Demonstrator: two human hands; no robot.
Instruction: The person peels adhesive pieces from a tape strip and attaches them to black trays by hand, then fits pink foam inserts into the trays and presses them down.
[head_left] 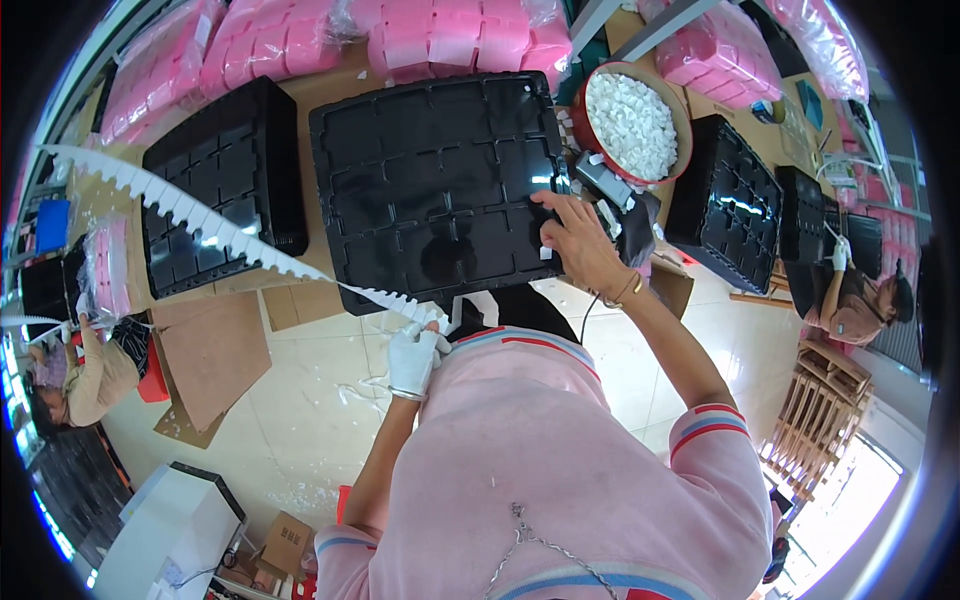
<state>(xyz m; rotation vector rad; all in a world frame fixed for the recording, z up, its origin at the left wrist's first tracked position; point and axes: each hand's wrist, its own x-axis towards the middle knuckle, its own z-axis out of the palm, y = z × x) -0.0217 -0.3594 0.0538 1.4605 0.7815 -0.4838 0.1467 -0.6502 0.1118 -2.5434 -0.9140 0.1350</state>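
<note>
My left hand [412,362], in a white glove, is closed on one end of a long white strip [215,226] with a toothed edge. The strip rises in a curve to the far left, over a second black tray [200,190]. In front of me lies a large black plastic tray [400,170] with its surface divided into shallow sections. My bare right hand [588,245] rests at the tray's right edge, index finger and thumb apart. A small white piece [545,253] lies close under the thumb.
A red bowl [578,118] full of white chips [632,125] stands right of the tray, beside a small grey device [603,180]. Pink wrapped bundles [450,35] line the back. More black trays [725,190] stand right. Co-workers sit at far left and right. Cardboard [215,350] lies at left.
</note>
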